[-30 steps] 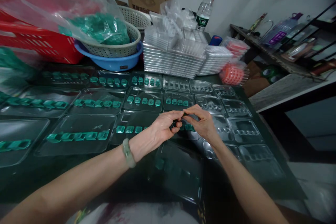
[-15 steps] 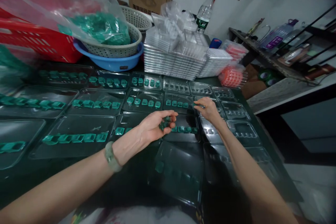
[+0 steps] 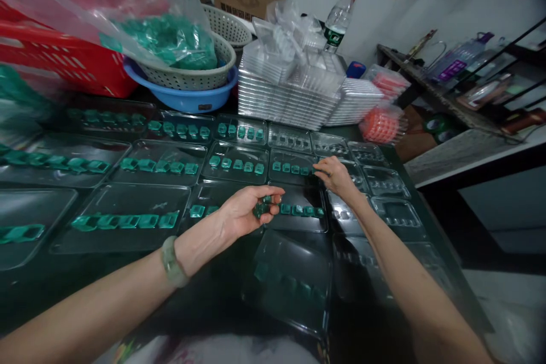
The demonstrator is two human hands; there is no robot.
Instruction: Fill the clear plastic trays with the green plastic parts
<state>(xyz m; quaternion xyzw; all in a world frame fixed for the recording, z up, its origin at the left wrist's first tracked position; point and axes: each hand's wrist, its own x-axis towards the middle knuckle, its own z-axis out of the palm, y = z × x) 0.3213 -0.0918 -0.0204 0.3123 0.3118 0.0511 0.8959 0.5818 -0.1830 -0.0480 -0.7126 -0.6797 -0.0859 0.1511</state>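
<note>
My left hand (image 3: pixel 251 209), palm up, is curled around several small green translucent plastic pieces (image 3: pixel 261 208). It hovers over the clear plastic trays near the middle of the table. My right hand (image 3: pixel 335 174) reaches down to the right end of a clear tray (image 3: pixel 277 154), its fingertips pinched on a small green piece that they mostly hide. A row of green pieces (image 3: pixel 295 169) sits in that tray's slots, left of the fingertips. Below it, another clear tray (image 3: pixel 313 193) holds a similar green row, partly covered by my left hand.
Rows of clear trays cover the dark table (image 3: pixel 170 301); those at left hold green pieces, while the right-hand trays (image 3: pixel 386 182) show bare slots. Behind stand stacked clear trays (image 3: pixel 285 94), a blue basin (image 3: pixel 191 98), a red basket (image 3: pixel 94 71) and a water bottle (image 3: pixel 339 20).
My right fingertips have come slightly left and closed in at the right end of the green row. My left hand has shifted a little left, still holding its pieces. The view has moved slightly.
</note>
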